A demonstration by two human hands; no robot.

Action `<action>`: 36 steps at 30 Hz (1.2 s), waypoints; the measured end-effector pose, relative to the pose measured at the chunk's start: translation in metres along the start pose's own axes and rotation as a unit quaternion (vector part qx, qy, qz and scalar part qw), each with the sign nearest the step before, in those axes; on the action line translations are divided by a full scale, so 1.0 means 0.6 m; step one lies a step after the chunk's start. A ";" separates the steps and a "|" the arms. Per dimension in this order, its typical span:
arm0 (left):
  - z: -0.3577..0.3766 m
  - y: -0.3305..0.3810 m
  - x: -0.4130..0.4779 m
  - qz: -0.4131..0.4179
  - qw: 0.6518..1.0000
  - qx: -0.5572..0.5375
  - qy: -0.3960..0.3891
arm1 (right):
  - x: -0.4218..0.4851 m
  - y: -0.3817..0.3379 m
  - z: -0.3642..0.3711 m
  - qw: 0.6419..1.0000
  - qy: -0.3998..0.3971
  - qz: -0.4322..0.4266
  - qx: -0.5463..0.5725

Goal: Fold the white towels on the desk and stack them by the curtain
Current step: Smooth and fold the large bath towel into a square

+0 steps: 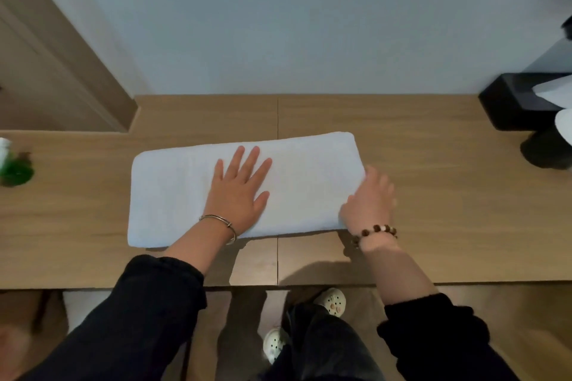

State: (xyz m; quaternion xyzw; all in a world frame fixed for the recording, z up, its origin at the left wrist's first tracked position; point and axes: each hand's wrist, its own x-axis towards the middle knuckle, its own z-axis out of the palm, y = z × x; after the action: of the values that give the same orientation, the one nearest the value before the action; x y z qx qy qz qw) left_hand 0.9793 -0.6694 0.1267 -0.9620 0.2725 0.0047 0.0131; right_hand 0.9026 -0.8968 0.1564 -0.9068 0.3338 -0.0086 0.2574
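Only 1 white towel (pixel 185 195) in sight, folded into a long strip on the desk (pixel 433 195), well left of the black box (pixel 513 99). It's soft, light, floppy stuff, so I'd pin the middle and lift an end. The left hand (pixel 238 189) lies flat on its middle, fingers spread. The right hand (pixel 368 198), nearer the box, is blurry but seems curled round the towel's end. 2 hands, 1 box.
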 end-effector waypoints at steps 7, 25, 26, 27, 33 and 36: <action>0.008 -0.016 -0.008 0.006 1.000 -0.007 -0.017 | 0.011 -0.095 0.097 0.945 -0.048 -0.251 -0.205; 0.005 0.035 0.028 -0.140 0.989 -0.043 -0.026 | 0.116 -0.124 0.084 0.963 -0.013 -0.184 -0.194; 0.001 0.020 0.025 -0.119 0.992 -0.034 -0.027 | 0.104 -0.138 0.096 0.953 -0.020 -0.238 -0.185; 0.000 -0.001 0.016 -0.099 0.995 -0.017 -0.026 | 0.091 -0.145 0.105 0.939 -0.026 -0.289 -0.184; 0.005 -0.107 -0.067 -0.274 0.956 -0.101 -0.013 | 0.087 -0.175 0.120 0.957 -0.006 -0.191 -0.216; 0.014 -0.067 -0.063 -0.303 0.935 -0.182 0.007 | 0.041 -0.242 0.164 0.936 -0.032 -0.286 -0.201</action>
State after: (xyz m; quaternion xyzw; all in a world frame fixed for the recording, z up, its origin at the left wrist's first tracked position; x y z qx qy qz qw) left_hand 0.9684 -0.6154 0.1197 -0.9848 -0.0378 0.0434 -0.1636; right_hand 1.0274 -0.7726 0.1362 -0.9965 0.0468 0.0146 0.0671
